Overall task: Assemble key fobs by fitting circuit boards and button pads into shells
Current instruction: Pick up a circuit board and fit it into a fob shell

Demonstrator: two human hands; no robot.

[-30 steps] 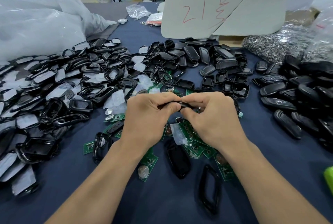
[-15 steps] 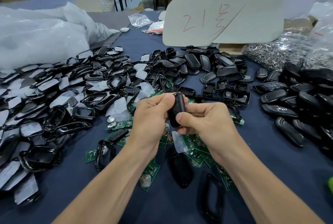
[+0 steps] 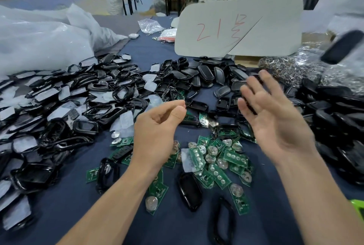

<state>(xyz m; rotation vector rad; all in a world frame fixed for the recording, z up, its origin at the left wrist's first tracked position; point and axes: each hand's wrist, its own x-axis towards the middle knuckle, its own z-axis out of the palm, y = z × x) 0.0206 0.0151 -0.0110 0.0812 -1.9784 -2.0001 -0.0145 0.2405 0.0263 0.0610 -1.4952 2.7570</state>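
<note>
Directly below the camera, two bare forearms reach over a table [image 3: 59,215] covered in dark blue cloth; the left hand [image 3: 157,126] hangs with its fingers loosely curled, thumb and forefinger tips close together, and nothing shows between them; the right hand [image 3: 275,118] is spread wide, palm turned towards the left, fingers straight and apart, gripping nothing; both hands hover above the cloth, well apart from each other. High at the right edge a black key fob [image 3: 342,46] appears as a tilted, blurred oval, seemingly in the air and touching nothing, above a heap of finished black fobs [image 3: 338,122] that fills the right side. Beneath and between the hands lies a loose scatter of green circuit boards [image 3: 216,166], many with round silver coin cells; just nearer the camera rest one glossy black shell [image 3: 190,193] and an open black frame [image 3: 222,223]. To the left spreads a large pile of black shell frames [image 3: 59,106] mixed with pale translucent button pads; further back, in the centre, sits a smaller pile of black shell halves [image 3: 206,75]. Behind that stands a white card [image 3: 246,27] with red handwriting; a heap of metal key rings [image 3: 285,67] lies to its right, and big clear plastic bags [image 3: 39,37] fill the far left.
</note>
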